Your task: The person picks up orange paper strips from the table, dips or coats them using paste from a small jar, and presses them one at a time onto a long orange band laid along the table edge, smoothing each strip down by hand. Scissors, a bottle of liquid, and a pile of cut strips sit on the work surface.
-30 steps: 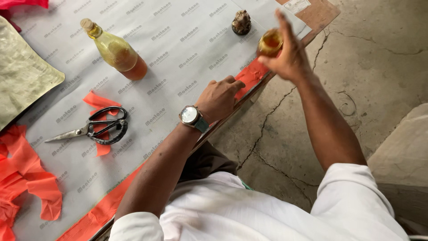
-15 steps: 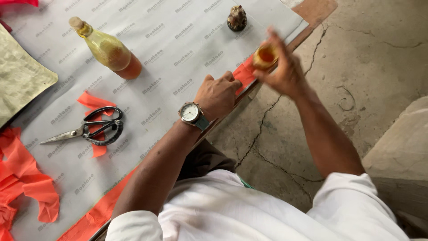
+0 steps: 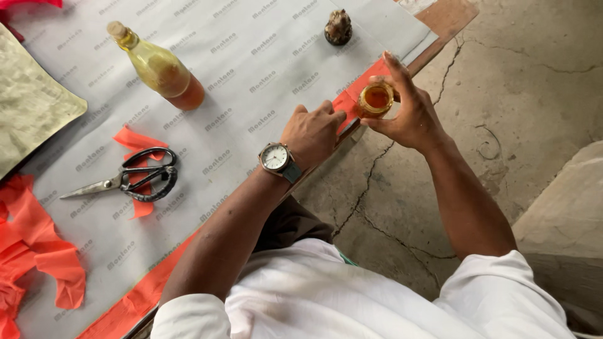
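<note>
While left hand (image 3: 314, 133) lies flat on paper (image 3: 239, 69) | right hand (image 3: 408, 110) grip clamps small jar (image 3: 375, 99)

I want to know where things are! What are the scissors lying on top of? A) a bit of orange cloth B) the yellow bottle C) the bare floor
A: the scissors rest on a scrap of orange cloth that pokes out above and below their black handles, on the grey sheet.

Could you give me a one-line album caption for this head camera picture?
Right hand holds a small jar of amber liquid; left hand rests on an orange strip.
</note>
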`<control>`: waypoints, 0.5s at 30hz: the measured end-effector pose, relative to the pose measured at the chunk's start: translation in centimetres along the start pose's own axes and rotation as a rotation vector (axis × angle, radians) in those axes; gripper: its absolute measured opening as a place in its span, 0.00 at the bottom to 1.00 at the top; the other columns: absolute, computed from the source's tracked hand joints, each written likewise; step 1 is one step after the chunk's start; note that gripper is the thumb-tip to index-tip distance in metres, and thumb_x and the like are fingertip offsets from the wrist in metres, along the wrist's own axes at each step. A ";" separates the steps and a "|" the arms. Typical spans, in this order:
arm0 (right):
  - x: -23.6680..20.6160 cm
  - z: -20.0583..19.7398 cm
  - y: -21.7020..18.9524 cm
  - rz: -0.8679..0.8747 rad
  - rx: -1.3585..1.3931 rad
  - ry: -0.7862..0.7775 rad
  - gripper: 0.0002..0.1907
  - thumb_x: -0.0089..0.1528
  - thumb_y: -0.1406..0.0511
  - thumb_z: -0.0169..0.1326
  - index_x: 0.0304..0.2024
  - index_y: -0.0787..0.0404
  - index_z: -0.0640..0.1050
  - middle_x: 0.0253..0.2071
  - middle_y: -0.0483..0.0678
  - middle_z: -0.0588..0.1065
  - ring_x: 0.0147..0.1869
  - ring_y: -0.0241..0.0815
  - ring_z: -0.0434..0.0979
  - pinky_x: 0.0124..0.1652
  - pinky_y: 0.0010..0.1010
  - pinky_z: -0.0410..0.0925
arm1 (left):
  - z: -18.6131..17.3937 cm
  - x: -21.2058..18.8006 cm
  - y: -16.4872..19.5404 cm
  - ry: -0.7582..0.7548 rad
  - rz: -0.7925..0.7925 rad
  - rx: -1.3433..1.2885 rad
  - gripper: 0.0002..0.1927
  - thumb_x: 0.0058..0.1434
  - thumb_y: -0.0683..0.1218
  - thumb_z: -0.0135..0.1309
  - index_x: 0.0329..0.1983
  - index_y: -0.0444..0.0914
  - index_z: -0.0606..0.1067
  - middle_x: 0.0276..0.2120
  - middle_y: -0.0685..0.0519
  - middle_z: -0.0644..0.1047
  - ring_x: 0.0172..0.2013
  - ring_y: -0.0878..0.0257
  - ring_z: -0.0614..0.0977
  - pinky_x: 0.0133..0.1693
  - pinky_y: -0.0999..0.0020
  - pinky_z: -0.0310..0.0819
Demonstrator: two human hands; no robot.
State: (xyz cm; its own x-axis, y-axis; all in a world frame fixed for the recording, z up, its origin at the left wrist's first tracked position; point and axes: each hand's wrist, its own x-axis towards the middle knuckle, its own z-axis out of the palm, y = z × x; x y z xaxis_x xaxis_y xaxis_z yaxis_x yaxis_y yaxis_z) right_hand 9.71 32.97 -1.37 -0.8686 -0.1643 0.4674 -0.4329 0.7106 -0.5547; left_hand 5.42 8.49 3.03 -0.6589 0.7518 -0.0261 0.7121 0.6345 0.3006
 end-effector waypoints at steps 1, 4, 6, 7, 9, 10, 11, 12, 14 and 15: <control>0.5 0.1 0.1 0.017 0.011 0.049 0.60 0.57 0.60 0.75 0.79 0.51 0.47 0.66 0.56 0.74 0.69 0.54 0.76 0.66 0.44 0.73 | 0.1 0.0 0.0 0.020 0.011 -0.007 0.14 0.62 0.43 0.50 0.51 0.42 0.76 0.44 0.46 0.75 0.41 0.54 0.79 0.47 0.55 0.67; 2.3 0.5 0.3 0.024 0.025 0.066 0.58 0.60 0.60 0.75 0.79 0.50 0.47 0.67 0.56 0.74 0.70 0.53 0.78 0.66 0.42 0.75 | 0.4 0.1 0.1 0.035 0.029 0.020 0.14 0.62 0.43 0.50 0.51 0.43 0.76 0.45 0.47 0.75 0.40 0.57 0.79 0.45 0.56 0.67; 3.4 1.0 0.4 -0.045 0.023 -0.067 0.63 0.55 0.60 0.78 0.79 0.51 0.48 0.64 0.60 0.73 0.67 0.57 0.76 0.61 0.45 0.73 | 0.6 0.2 0.3 -0.019 -0.001 0.055 0.13 0.64 0.44 0.48 0.50 0.45 0.76 0.46 0.48 0.74 0.38 0.59 0.79 0.46 0.58 0.67; 4.0 1.0 0.5 -0.019 -0.011 -0.029 0.62 0.56 0.59 0.76 0.79 0.51 0.47 0.66 0.59 0.73 0.68 0.56 0.76 0.62 0.44 0.73 | 0.7 0.4 0.4 -0.059 -0.023 0.063 0.13 0.66 0.44 0.47 0.52 0.45 0.75 0.46 0.47 0.74 0.36 0.59 0.80 0.47 0.59 0.66; 4.6 1.3 0.6 0.051 -0.066 0.042 0.60 0.59 0.59 0.73 0.81 0.50 0.46 0.69 0.58 0.73 0.69 0.54 0.76 0.64 0.42 0.74 | 0.9 0.4 0.5 -0.099 -0.043 0.077 0.13 0.67 0.44 0.46 0.52 0.46 0.75 0.45 0.48 0.73 0.34 0.60 0.80 0.48 0.59 0.66; 4.8 1.4 0.6 0.005 -0.056 -0.011 0.60 0.59 0.59 0.75 0.80 0.50 0.47 0.68 0.59 0.73 0.70 0.55 0.75 0.64 0.44 0.72 | 0.9 0.4 0.5 -0.085 -0.032 0.080 0.13 0.66 0.44 0.46 0.52 0.45 0.75 0.45 0.48 0.73 0.34 0.61 0.79 0.48 0.59 0.65; 4.9 1.5 0.7 -0.050 -0.040 -0.060 0.61 0.58 0.59 0.76 0.80 0.50 0.47 0.67 0.59 0.72 0.70 0.57 0.74 0.64 0.46 0.71 | 0.9 0.4 0.5 -0.067 -0.029 0.092 0.13 0.65 0.44 0.46 0.51 0.45 0.75 0.44 0.48 0.74 0.34 0.61 0.79 0.47 0.59 0.65; 5.0 1.6 0.7 -0.104 -0.019 -0.105 0.61 0.57 0.59 0.77 0.79 0.50 0.48 0.65 0.60 0.72 0.70 0.58 0.73 0.64 0.48 0.70 | 0.8 0.4 0.5 -0.059 -0.029 0.098 0.12 0.65 0.45 0.47 0.51 0.45 0.75 0.44 0.48 0.73 0.34 0.60 0.79 0.47 0.58 0.65; 5.2 1.8 0.7 0.025 -0.043 -0.043 0.59 0.58 0.59 0.74 0.80 0.48 0.48 0.67 0.57 0.73 0.69 0.55 0.75 0.66 0.46 0.72 | 0.8 0.4 0.5 -0.047 -0.010 0.103 0.12 0.65 0.47 0.48 0.50 0.45 0.75 0.46 0.46 0.73 0.33 0.57 0.79 0.47 0.57 0.65; 5.3 1.9 0.7 0.091 -0.056 -0.013 0.59 0.58 0.59 0.72 0.80 0.48 0.47 0.68 0.56 0.73 0.69 0.53 0.76 0.67 0.45 0.72 | 0.7 0.4 0.5 -0.045 -0.003 0.096 0.12 0.63 0.46 0.49 0.49 0.45 0.75 0.46 0.47 0.73 0.33 0.58 0.79 0.46 0.57 0.65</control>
State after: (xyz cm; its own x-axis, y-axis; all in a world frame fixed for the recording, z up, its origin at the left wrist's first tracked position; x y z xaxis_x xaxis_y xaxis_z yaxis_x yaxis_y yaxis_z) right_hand 4.35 31.28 -0.57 -0.9069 -0.1061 0.4078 -0.3383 0.7601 -0.5547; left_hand 5.68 9.20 2.47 -0.6511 0.7557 -0.0705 0.7314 0.6495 0.2079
